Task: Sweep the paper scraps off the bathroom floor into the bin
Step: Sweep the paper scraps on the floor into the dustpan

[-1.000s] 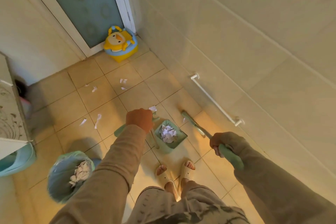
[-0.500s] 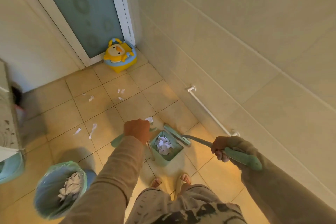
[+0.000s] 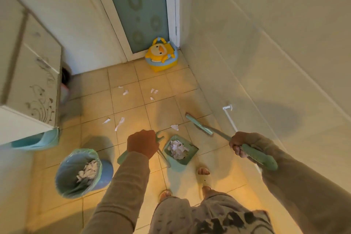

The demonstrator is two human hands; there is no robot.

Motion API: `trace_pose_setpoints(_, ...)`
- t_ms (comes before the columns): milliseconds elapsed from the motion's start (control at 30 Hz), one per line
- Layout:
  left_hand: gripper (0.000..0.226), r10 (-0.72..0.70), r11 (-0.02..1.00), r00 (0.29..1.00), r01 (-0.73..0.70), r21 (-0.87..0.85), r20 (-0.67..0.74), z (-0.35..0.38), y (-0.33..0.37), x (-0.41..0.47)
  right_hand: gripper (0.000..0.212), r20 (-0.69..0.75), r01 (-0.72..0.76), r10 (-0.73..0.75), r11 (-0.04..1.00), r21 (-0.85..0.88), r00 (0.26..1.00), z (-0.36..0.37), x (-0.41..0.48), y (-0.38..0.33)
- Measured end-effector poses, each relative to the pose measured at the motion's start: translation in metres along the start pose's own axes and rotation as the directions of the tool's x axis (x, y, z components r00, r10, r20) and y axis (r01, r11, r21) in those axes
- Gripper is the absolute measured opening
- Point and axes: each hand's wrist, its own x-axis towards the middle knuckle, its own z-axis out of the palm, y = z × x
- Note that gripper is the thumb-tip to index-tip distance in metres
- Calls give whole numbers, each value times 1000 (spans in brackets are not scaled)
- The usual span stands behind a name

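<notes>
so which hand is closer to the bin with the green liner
Left. The left hand, gripping the dustpan handle, is just right of the bin; the right hand holds the broom handle farther off, by the wall.

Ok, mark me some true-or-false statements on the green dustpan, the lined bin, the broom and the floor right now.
The green plastic dustpan holds white paper scraps. True.
The round bin with the green liner is empty. False: crumpled paper lies in it.
The left hand grips the dustpan's long handle. True.
The beige tiled floor is free of scraps. False: several loose white scraps lie beyond the dustpan.
The right hand holds nothing. False: it grips the green broom handle.
</notes>
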Motion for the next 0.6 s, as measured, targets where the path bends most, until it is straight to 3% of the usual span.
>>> trace_pose_setpoints(300,30,-243,966,962,252,-59,127,-11,40,13,25,19,76,-74,955,-288,997,-44,-16,-95)
trace_pose_setpoints(600,25,-390,906,888,418,-73,243,-8,54,18,34,39,184,-219,695,-695,975,-10,-5,-132)
